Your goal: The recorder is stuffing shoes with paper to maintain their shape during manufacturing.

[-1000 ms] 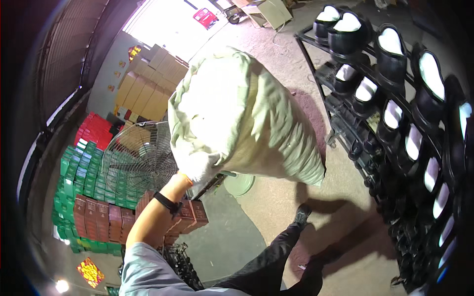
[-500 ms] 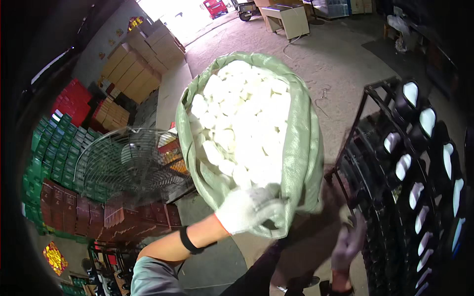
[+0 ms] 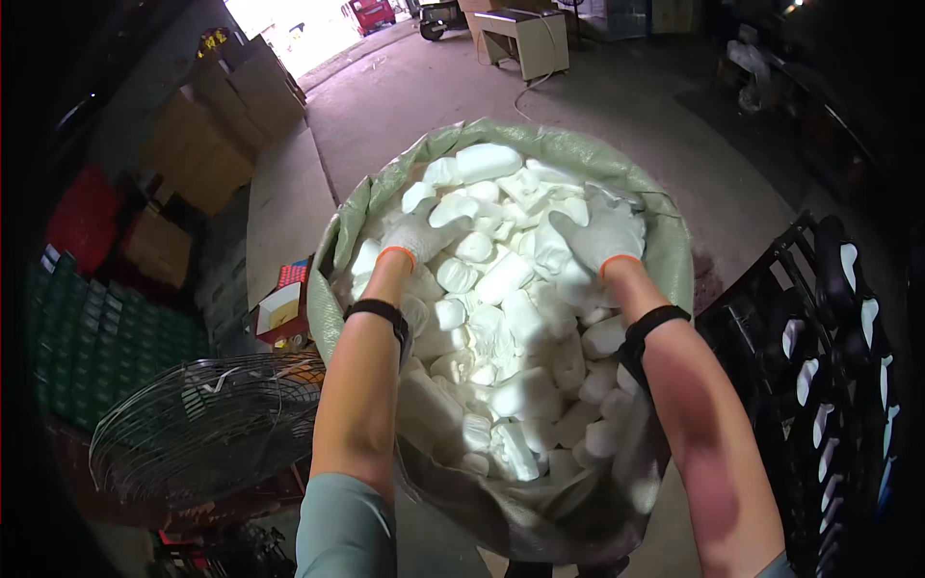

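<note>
A large light-green woven sack (image 3: 682, 275) stands open in front of me, filled with rounded white foam-like pieces (image 3: 506, 279). On the far left of the pile lies my left hand (image 3: 419, 239), in a white knitted glove with an orange cuff, its thumb spread and its fingertips partly hidden among the pieces. My right hand (image 3: 609, 231), gloved alike, rests at the far right against the pieces near the sack's rim. Its thumb is held apart from the fingers, and neither hand visibly grips a piece.
At the left stands a wire-caged fan (image 3: 217, 424), with stacked green boxes (image 3: 116, 337) beyond it and brown cartons (image 3: 198, 144) farther back. To the right is a black rack (image 3: 771, 299) bearing black items with white faces. A desk (image 3: 525, 43) stands far off.
My left hand has left the sack's near rim and moved forward onto the pile. My right hand has come from beside the rack into the sack. The sack now appears closer and wider.
</note>
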A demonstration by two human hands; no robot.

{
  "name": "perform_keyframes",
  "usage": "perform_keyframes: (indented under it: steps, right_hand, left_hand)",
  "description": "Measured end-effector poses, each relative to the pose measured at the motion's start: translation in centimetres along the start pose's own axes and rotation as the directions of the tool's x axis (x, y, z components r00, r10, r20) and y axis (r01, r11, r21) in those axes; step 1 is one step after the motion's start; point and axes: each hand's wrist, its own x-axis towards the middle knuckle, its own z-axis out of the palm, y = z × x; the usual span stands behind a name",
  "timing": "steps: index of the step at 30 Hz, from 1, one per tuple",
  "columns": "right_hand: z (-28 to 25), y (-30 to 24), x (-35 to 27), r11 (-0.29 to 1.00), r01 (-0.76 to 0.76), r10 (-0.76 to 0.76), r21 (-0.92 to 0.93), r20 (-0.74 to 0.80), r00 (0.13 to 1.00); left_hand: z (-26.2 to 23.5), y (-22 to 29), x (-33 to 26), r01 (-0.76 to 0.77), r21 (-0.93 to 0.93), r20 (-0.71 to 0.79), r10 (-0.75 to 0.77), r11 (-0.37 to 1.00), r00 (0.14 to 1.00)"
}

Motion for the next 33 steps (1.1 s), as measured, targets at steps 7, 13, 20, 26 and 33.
perform_keyframes:
  steps: [7, 13, 20, 26, 33]
  right_hand:
    - [-3.9, 2.4, -5.7, 0.948, 0.305, -0.310, 0.090, 0.472, 0.825]
    - [-10.3, 0.7, -0.9, 0.842, 0.410, -0.536, -0.350, -0.465, 0.704]
    - [-6.2, 3.6, 5.9, 0.916, 0.357, -0.367, 0.184, 0.021, 0.930]
    - [-14.5, 11.0, 1.4, 0.839, 0.167, -0.406, 0.518, 0.392, 0.826]
    - [-10.1, 2.3, -2.3, 0.827, 0.537, -0.415, 0.164, -0.466, 0.781]
  left_hand:
    - [0.1, 1.3, -10.8, -0.426, 0.006, 0.348, 0.398, 0.905, 0.849]
    - [-6.1, 0.0, -7.6, -0.311, 0.145, -0.364, 0.343, 0.939, 0.866]
    - [-3.7, -7.5, -4.0, 0.310, 0.037, -0.029, -0.309, 0.950, 0.951]
    - [-2.9, -6.7, -9.5, -0.129, -0.275, -0.124, 0.099, 0.953, 0.987]
    - [-3.1, -6.6, -8.5, 0.004, 0.022, -0.309, 0.003, 1.000, 0.951]
